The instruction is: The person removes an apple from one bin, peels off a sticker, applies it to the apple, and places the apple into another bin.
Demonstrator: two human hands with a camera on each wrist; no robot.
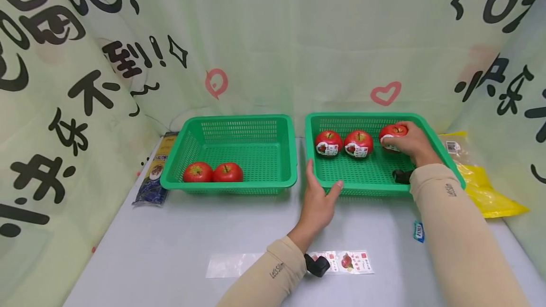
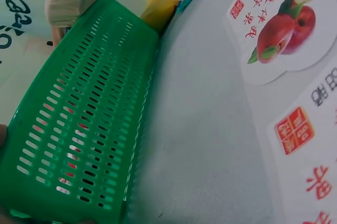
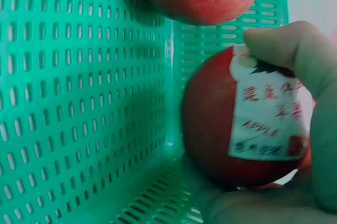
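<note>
Round labelled apple (image 3: 208, 121), slotted plastic basket (image 1: 367, 188)

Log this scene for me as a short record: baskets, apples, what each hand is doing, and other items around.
Left basket: green basket, two red apples, no white labels visible on them
Right basket: green basket, three apples with white labels, one of them in hand
Right grip: holds the rightmost labelled apple
Left grip: at the right basket's near-left corner
Table front: strip of apple stickers, partly behind the left forearm
Far left: blue-and-gold packet
Far right: yellow bag
</note>
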